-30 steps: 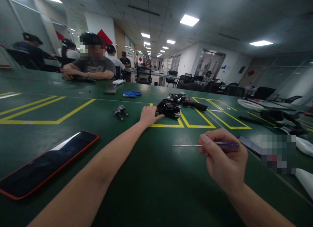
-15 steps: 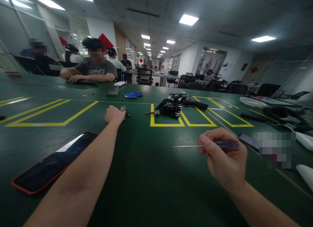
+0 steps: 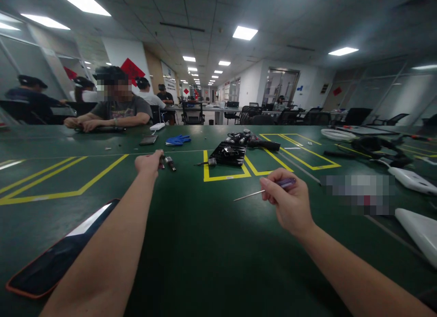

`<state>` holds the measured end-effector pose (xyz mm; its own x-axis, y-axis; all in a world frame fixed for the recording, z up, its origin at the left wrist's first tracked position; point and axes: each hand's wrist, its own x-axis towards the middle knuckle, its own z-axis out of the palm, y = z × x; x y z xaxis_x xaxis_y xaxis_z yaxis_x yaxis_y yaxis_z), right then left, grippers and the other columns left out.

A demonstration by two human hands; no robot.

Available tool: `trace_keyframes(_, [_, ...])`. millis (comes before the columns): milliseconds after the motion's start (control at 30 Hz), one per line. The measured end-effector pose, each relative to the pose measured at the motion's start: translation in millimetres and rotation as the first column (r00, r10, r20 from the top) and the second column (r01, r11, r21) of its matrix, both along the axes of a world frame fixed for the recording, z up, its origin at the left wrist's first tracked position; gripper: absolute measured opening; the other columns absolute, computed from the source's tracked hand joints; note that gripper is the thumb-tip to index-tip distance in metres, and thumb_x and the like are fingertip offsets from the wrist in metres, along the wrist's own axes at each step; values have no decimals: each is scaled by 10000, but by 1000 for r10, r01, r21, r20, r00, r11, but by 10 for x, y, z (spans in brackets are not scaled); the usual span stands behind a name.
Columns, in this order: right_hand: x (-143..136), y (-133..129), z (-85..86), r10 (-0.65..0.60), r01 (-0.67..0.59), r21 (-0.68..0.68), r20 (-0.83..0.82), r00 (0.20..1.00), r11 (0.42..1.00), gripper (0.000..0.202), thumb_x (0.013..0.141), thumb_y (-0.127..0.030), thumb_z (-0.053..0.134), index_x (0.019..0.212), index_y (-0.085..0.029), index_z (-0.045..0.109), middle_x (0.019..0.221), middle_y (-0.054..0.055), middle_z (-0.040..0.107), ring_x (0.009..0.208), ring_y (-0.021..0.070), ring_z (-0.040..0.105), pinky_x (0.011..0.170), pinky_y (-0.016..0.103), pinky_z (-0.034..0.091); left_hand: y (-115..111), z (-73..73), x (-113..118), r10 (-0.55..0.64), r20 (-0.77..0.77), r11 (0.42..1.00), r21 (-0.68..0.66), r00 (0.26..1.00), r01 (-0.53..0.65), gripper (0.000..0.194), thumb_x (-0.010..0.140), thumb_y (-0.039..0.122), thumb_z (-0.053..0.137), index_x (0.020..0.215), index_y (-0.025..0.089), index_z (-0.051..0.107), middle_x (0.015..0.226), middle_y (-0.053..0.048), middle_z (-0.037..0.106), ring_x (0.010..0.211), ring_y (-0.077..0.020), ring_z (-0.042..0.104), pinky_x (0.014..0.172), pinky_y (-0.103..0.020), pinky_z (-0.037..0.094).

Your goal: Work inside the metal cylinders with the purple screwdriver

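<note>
My right hand is closed around the purple handle of a screwdriver, its thin metal shaft pointing left over the green table. My left hand reaches out at centre left, fingers closed on a small metal part that is mostly hidden. Just right of it lies another small metal and black part. Farther right, a black plastic bag carries several dark metal parts, and a small part with a thin shaft lies against its left side.
A large phone lies by my left forearm. Blue gloves are beyond my left hand. Yellow tape marks the table. White devices and a black headset are at the right. A person sits across the table.
The view has turned slightly right. My left hand now grips a small part, and another one shows beside it. My right hand has moved a little left in view, the screwdriver now tilted.
</note>
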<state>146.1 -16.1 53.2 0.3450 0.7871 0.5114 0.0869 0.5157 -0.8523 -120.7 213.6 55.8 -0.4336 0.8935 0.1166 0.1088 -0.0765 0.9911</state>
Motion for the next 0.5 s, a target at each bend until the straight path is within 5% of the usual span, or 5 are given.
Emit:
trace_keyframes(200, [43,107,-12,61,-75,-119,-117,991,990,227,724,-240,665,599,-146,500,436,-79,488,357,30,388,346,151,259,-181,113,619,-282,122,955,-65,952,291,303,869,299,502,1123,134,502,1113,-88,542,952,-197,563,799,-395,497])
trace_keyframes(367, [101,203,-55,77,-118,-223,-184,980,968,173,867,-272,506,861,-109,564,701,-22,569,508,52,512,453,182,442,-473,-66,1059,-475,45,878,-35,879,477,302,869,298,502,1122,132,502,1110,-88,543,949,-196,564,797,-394,497])
trace_keyframes(500, [131,237,-53,102,-163,-276,-222,970,947,236,865,-284,505,1040,-130,544,961,49,597,771,135,601,649,300,524,-810,-254,1124,-543,-139,822,114,828,558,226,848,272,533,1012,117,541,985,-60,572,854,-163,571,744,-347,497])
